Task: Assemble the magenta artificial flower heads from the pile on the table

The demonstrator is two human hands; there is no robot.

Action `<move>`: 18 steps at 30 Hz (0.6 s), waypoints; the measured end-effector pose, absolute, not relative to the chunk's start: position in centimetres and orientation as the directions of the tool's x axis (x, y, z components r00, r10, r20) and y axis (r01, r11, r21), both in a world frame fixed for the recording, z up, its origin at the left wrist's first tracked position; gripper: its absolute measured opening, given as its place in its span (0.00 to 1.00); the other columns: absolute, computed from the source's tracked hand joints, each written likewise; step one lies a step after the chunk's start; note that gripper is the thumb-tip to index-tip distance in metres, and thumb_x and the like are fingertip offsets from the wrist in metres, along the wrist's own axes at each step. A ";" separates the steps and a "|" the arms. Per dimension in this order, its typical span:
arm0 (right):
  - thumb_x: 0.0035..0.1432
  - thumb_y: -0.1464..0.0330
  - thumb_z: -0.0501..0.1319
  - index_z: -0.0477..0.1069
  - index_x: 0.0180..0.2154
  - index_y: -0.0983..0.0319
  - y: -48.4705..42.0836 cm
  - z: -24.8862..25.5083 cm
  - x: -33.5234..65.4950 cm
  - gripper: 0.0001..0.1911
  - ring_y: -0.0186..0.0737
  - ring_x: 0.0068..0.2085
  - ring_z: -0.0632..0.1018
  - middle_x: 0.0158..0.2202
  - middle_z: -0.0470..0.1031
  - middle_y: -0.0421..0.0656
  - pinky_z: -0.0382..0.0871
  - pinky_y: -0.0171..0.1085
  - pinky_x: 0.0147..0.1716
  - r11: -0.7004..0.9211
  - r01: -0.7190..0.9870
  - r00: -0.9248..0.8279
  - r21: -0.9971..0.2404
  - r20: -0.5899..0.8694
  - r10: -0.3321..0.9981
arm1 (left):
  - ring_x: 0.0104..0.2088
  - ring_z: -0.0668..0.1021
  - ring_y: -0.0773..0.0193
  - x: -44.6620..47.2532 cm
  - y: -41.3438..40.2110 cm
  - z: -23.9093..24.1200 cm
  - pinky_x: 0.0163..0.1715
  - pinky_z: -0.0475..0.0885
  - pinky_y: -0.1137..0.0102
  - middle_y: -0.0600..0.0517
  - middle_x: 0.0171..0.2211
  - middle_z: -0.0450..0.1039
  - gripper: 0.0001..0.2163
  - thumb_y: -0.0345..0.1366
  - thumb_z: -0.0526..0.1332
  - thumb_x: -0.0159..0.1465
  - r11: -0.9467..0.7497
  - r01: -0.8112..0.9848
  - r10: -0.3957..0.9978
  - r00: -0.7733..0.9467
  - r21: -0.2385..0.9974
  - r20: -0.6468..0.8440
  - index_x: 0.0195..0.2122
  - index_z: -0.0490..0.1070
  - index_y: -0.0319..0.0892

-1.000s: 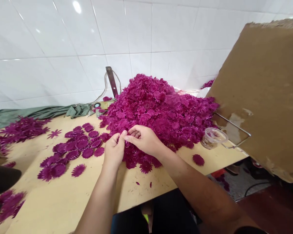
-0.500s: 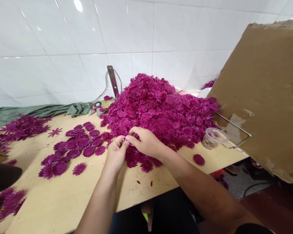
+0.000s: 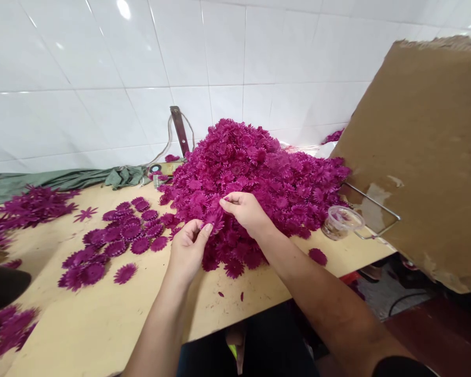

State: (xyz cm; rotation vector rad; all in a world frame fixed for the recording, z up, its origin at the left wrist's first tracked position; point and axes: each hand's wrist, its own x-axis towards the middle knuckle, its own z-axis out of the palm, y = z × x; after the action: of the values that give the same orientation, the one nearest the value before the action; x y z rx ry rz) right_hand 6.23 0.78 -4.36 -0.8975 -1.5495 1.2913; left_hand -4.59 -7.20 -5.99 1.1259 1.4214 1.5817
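Observation:
A big heap of magenta fabric flower heads lies on the pale wooden table against the tiled wall. My left hand sits at the heap's near edge, fingers curled and thumb pinched on a flower head. My right hand is raised a little over the heap, its fingertips pinched on a flower piece at the pile's surface. The two hands are a short way apart. A flat spread of single flower heads lies to the left of my left hand.
A clear plastic cup stands right of the heap beside a wire frame. A large cardboard sheet leans at the right. Green cloth and a metal bracket lie by the wall. More flowers lie far left.
My hands were pinched together on one flower; now they have come apart, the right hand lifting up and back over the heap, the left staying low.

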 end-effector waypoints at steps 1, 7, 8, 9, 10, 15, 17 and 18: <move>0.44 0.62 0.60 0.61 0.17 0.63 1.0 -4.3 6.0 0.13 0.27 0.20 0.58 0.15 0.59 0.33 0.53 0.31 0.23 0.174 -0.022 -0.314 -0.985 0.172 0.934 | 0.19 0.60 0.72 -4.5 -7.1 -6.0 0.20 0.57 0.75 0.59 0.15 0.57 0.16 0.46 0.65 0.45 -0.140 0.045 0.921 -0.361 0.989 0.146 0.17 0.61 0.42; 0.51 0.63 0.56 0.60 0.19 0.61 3.3 -4.0 4.9 0.13 0.30 0.21 0.60 0.17 0.58 0.35 0.55 0.33 0.25 0.266 0.194 -0.148 -0.944 0.240 0.960 | 0.22 0.66 0.69 -4.4 -7.3 -6.1 0.25 0.61 0.73 0.56 0.18 0.65 0.15 0.47 0.64 0.47 -0.205 0.057 0.888 -0.409 0.977 0.210 0.19 0.61 0.42; 0.53 0.65 0.54 0.62 0.20 0.61 4.0 -3.8 5.3 0.12 0.31 0.23 0.62 0.19 0.60 0.36 0.57 0.34 0.27 0.266 0.244 -0.058 -0.933 0.260 0.964 | 0.22 0.66 0.69 -4.5 -7.7 -6.1 0.25 0.61 0.73 0.57 0.18 0.65 0.15 0.47 0.64 0.48 -0.216 0.064 0.882 -0.415 0.974 0.222 0.19 0.61 0.42; 0.55 0.67 0.52 0.63 0.22 0.62 4.7 -3.6 5.8 0.11 0.33 0.25 0.64 0.21 0.62 0.38 0.59 0.35 0.30 0.255 0.301 0.050 -0.919 0.282 0.958 | 0.21 0.65 0.70 -4.7 -8.1 -6.1 0.25 0.61 0.73 0.57 0.18 0.64 0.15 0.46 0.64 0.48 -0.220 0.071 0.879 -0.418 0.973 0.230 0.19 0.62 0.42; 0.56 0.68 0.51 0.64 0.24 0.63 5.4 -3.4 6.4 0.10 0.35 0.27 0.66 0.23 0.63 0.40 0.61 0.37 0.33 0.230 0.352 0.141 -0.907 0.295 0.945 | 0.21 0.65 0.70 -4.9 -8.5 -6.2 0.25 0.62 0.73 0.57 0.17 0.64 0.15 0.46 0.64 0.48 -0.216 0.076 0.879 -0.419 0.973 0.228 0.18 0.62 0.42; 0.46 0.73 0.60 0.67 0.44 0.64 5.0 -2.7 8.0 0.19 0.44 0.45 0.69 0.42 0.64 0.50 0.59 0.43 0.50 0.349 0.518 -0.045 -0.781 0.383 0.923 | 0.21 0.66 0.70 -5.5 -8.8 -6.6 0.25 0.62 0.74 0.56 0.16 0.66 0.17 0.49 0.66 0.45 -0.157 -0.027 0.876 -0.465 0.987 0.127 0.18 0.64 0.41; 0.46 0.72 0.61 0.67 0.46 0.64 2.9 -2.7 7.6 0.22 0.46 0.48 0.68 0.45 0.63 0.51 0.57 0.43 0.53 0.426 0.524 -0.193 -0.738 0.385 0.903 | 0.20 0.66 0.71 -5.3 -8.1 -6.6 0.24 0.61 0.74 0.56 0.16 0.66 0.18 0.50 0.66 0.44 -0.139 -0.068 0.881 -0.464 0.988 0.092 0.17 0.65 0.40; 0.48 0.70 0.60 0.68 0.44 0.65 1.6 -2.7 7.3 0.18 0.45 0.48 0.69 0.43 0.65 0.50 0.57 0.43 0.53 0.470 0.505 -0.281 -0.724 0.377 0.883 | 0.20 0.65 0.72 -5.1 -7.6 -6.5 0.24 0.61 0.75 0.56 0.15 0.66 0.18 0.50 0.66 0.44 -0.132 -0.083 0.885 -0.458 0.988 0.079 0.17 0.65 0.40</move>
State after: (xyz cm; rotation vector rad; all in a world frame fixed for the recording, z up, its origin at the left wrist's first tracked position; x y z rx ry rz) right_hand 7.31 1.64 -2.72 -1.1552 -1.9384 0.6131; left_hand -5.07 -7.65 -6.55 0.9428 1.4013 1.6853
